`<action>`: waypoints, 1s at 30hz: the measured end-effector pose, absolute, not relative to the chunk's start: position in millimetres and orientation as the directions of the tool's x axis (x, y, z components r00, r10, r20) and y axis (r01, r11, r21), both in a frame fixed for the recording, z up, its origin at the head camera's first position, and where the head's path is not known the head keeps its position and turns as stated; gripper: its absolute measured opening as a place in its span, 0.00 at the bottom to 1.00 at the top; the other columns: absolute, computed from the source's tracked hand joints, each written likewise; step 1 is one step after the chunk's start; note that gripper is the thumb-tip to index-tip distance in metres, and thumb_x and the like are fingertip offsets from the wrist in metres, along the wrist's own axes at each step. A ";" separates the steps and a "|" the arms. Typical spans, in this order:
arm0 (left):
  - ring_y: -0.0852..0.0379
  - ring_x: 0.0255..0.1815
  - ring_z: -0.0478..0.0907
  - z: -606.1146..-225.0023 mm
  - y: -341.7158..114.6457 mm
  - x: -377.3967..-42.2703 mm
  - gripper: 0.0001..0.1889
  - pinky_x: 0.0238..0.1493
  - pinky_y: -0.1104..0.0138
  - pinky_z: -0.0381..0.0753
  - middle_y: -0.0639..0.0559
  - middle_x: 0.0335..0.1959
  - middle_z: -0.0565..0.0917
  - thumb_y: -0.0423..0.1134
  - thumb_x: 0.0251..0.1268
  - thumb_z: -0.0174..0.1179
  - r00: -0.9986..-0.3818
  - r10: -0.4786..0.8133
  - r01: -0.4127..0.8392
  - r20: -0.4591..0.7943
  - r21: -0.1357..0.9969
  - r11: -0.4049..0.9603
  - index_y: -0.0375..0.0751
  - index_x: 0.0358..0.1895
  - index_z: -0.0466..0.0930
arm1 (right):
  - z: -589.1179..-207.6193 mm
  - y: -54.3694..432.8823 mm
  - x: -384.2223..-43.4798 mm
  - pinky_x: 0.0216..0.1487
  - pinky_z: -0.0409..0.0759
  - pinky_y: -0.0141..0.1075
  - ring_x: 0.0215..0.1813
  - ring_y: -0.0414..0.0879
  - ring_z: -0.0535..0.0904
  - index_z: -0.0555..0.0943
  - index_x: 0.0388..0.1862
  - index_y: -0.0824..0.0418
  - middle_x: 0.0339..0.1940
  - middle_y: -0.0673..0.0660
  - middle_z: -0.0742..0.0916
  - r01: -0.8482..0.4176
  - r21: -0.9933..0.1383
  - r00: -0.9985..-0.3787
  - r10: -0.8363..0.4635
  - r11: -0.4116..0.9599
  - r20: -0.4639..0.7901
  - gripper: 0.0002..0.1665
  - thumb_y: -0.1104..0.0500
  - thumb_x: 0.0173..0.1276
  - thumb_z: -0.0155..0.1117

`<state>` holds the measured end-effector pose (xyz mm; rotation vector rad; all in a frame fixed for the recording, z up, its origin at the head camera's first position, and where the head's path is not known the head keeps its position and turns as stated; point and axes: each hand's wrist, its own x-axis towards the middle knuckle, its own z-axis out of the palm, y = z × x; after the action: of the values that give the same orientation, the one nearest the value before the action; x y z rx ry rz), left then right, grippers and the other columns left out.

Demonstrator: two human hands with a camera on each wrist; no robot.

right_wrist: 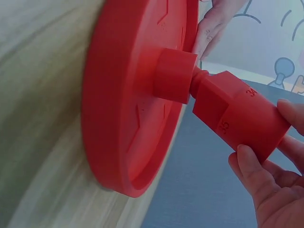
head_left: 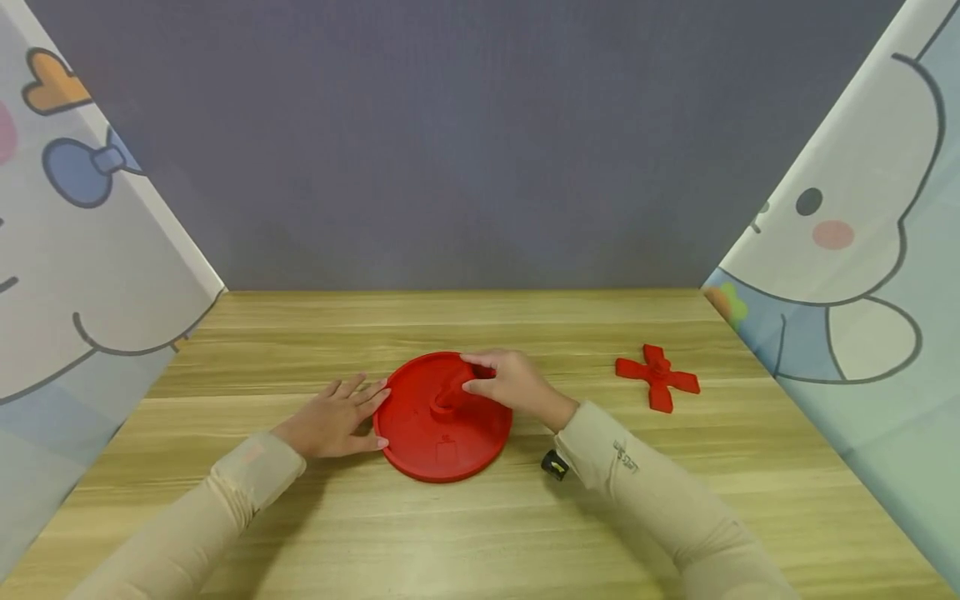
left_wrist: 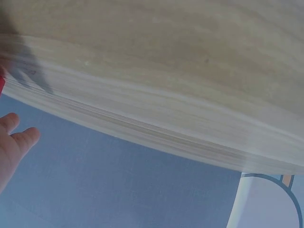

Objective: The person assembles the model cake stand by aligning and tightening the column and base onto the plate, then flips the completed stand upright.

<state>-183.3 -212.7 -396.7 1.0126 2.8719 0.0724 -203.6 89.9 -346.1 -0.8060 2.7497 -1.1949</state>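
Observation:
A round red plate (head_left: 408,442) with a raised rim lies on the wooden table. From its middle rises a short hollow post (right_wrist: 173,76). My left hand (head_left: 333,421) rests at the plate's left edge, fingers spread and touching the rim. Between thumb and fingers, my right hand (head_left: 517,387) pinches a red faceted block (right_wrist: 244,114) marked 34 and 35. The block is tilted, and its narrow threaded-looking end meets the mouth of the post. In the left wrist view only some fingertips (left_wrist: 23,140) and a sliver of red show.
A red four-armed cross piece (head_left: 658,379) with a central knob lies at the table's right. Beside my right sleeve sits a small black object (head_left: 555,464) with a yellow mark. A grey panel (head_left: 465,167) stands behind the table, with cartoon-printed panels at both sides.

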 end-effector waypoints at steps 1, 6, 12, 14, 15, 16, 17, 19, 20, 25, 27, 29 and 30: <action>0.31 0.72 0.51 -396.7 -212.6 -183.5 0.43 0.65 0.37 0.55 0.38 0.72 0.62 0.67 0.65 0.48 -0.775 0.628 0.623 -0.076 0.076 0.778 0.33 0.70 0.62 | -345.4 89.1 -204.4 0.20 0.58 0.27 0.19 0.37 0.54 0.80 0.59 0.63 0.54 0.61 0.84 -0.453 -0.682 -0.861 -0.481 0.574 0.166 0.27 0.60 0.60 0.71; 0.31 0.72 0.51 -394.9 -213.1 -183.1 0.43 0.65 0.37 0.54 0.38 0.71 0.62 0.66 0.65 0.48 -0.780 0.621 0.615 -0.078 0.087 0.784 0.33 0.70 0.62 | -341.8 82.4 -208.3 0.21 0.58 0.28 0.19 0.38 0.55 0.79 0.60 0.62 0.26 0.53 0.83 -0.457 -0.663 -0.855 -0.498 0.593 0.143 0.28 0.58 0.60 0.71; 0.30 0.71 0.54 -393.7 -213.6 -180.8 0.42 0.64 0.37 0.56 0.38 0.71 0.64 0.65 0.65 0.50 -0.782 0.620 0.614 -0.070 0.086 0.785 0.33 0.70 0.63 | -339.0 71.0 -210.7 0.25 0.63 0.27 0.22 0.38 0.61 0.80 0.59 0.61 0.16 0.48 0.76 -0.426 -0.668 -0.865 -0.492 0.610 0.102 0.27 0.58 0.59 0.71; 0.30 0.71 0.54 -393.7 -212.6 -181.3 0.42 0.64 0.37 0.56 0.38 0.71 0.64 0.66 0.65 0.49 -0.780 0.622 0.616 -0.069 0.083 0.783 0.33 0.70 0.63 | -338.3 68.1 -210.8 0.27 0.66 0.27 0.23 0.39 0.64 0.81 0.58 0.61 0.22 0.53 0.82 -0.440 -0.655 -0.861 -0.496 0.614 0.113 0.26 0.58 0.59 0.71; 0.30 0.71 0.54 -393.6 -212.1 -181.6 0.42 0.64 0.37 0.56 0.38 0.71 0.64 0.66 0.65 0.49 -0.780 0.622 0.617 -0.068 0.083 0.783 0.33 0.70 0.63 | -338.1 66.7 -210.9 0.31 0.70 0.27 0.26 0.40 0.69 0.81 0.58 0.61 0.29 0.55 0.86 -0.453 -0.645 -0.857 -0.500 0.615 0.125 0.26 0.58 0.59 0.71; 0.30 0.71 0.54 -393.9 -211.5 -181.9 0.42 0.64 0.37 0.56 0.38 0.71 0.64 0.66 0.65 0.49 -0.780 0.622 0.617 -0.067 0.081 0.783 0.33 0.70 0.63 | -338.0 65.3 -211.2 0.35 0.74 0.27 0.30 0.41 0.73 0.81 0.57 0.62 0.36 0.57 0.87 -0.469 -0.632 -0.851 -0.508 0.616 0.137 0.26 0.58 0.59 0.71; 0.30 0.71 0.54 -394.2 -211.1 -182.2 0.42 0.64 0.37 0.56 0.38 0.71 0.64 0.66 0.65 0.49 -0.781 0.622 0.617 -0.066 0.080 0.783 0.33 0.70 0.63 | -338.1 64.0 -211.6 0.41 0.76 0.29 0.37 0.42 0.77 0.81 0.57 0.62 0.44 0.58 0.87 -0.489 -0.617 -0.843 -0.517 0.617 0.151 0.25 0.58 0.59 0.71; 0.30 0.71 0.54 -394.7 -210.5 -182.5 0.42 0.64 0.37 0.57 0.38 0.71 0.64 0.66 0.65 0.49 -0.782 0.619 0.614 -0.067 0.078 0.785 0.34 0.70 0.63 | -338.2 61.5 -212.4 0.50 0.78 0.33 0.49 0.46 0.80 0.81 0.56 0.63 0.53 0.59 0.85 -0.518 -0.594 -0.828 -0.536 0.616 0.166 0.25 0.58 0.60 0.71; 0.31 0.71 0.54 -395.1 -210.4 -182.5 0.42 0.65 0.37 0.57 0.38 0.71 0.63 0.66 0.65 0.49 -0.784 0.616 0.612 -0.069 0.076 0.787 0.34 0.70 0.63 | -338.5 60.3 -212.8 0.53 0.78 0.36 0.54 0.49 0.79 0.81 0.56 0.63 0.53 0.60 0.84 -0.530 -0.584 -0.820 -0.546 0.615 0.170 0.25 0.58 0.60 0.70; 0.31 0.71 0.53 -398.1 -209.9 -182.3 0.43 0.65 0.37 0.56 0.39 0.71 0.63 0.67 0.65 0.47 -0.782 0.618 0.612 -0.078 0.090 0.786 0.34 0.71 0.62 | -338.7 56.5 -212.9 0.57 0.77 0.40 0.58 0.52 0.78 0.82 0.55 0.65 0.54 0.60 0.84 -0.561 -0.557 -0.799 -0.576 0.613 0.172 0.23 0.58 0.61 0.70; 0.31 0.71 0.53 -398.7 -210.7 -182.0 0.43 0.65 0.37 0.56 0.38 0.71 0.63 0.67 0.65 0.48 -0.782 0.619 0.612 -0.073 0.102 0.784 0.34 0.71 0.62 | -338.5 55.0 -212.9 0.56 0.77 0.39 0.57 0.51 0.78 0.82 0.55 0.64 0.54 0.59 0.84 -0.569 -0.546 -0.794 -0.583 0.615 0.171 0.23 0.58 0.61 0.70; 0.31 0.71 0.54 -398.7 -212.0 -181.5 0.42 0.65 0.37 0.56 0.38 0.71 0.63 0.66 0.65 0.48 -0.783 0.619 0.611 -0.061 0.109 0.784 0.34 0.70 0.63 | -338.5 53.1 -213.8 0.57 0.77 0.39 0.56 0.51 0.78 0.82 0.55 0.64 0.53 0.58 0.84 -0.580 -0.536 -0.786 -0.594 0.614 0.170 0.24 0.57 0.61 0.70; 0.31 0.70 0.54 -398.5 -212.7 -181.3 0.42 0.65 0.37 0.56 0.38 0.71 0.64 0.66 0.65 0.49 -0.784 0.618 0.610 -0.057 0.110 0.785 0.34 0.70 0.64 | -338.7 52.2 -214.5 0.56 0.77 0.38 0.56 0.50 0.78 0.82 0.55 0.64 0.53 0.58 0.84 -0.589 -0.527 -0.780 -0.601 0.613 0.172 0.24 0.57 0.61 0.70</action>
<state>-181.3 -212.7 -398.5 0.9937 2.8823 0.1312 -214.5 52.2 -338.7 -1.0336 2.8021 -0.9029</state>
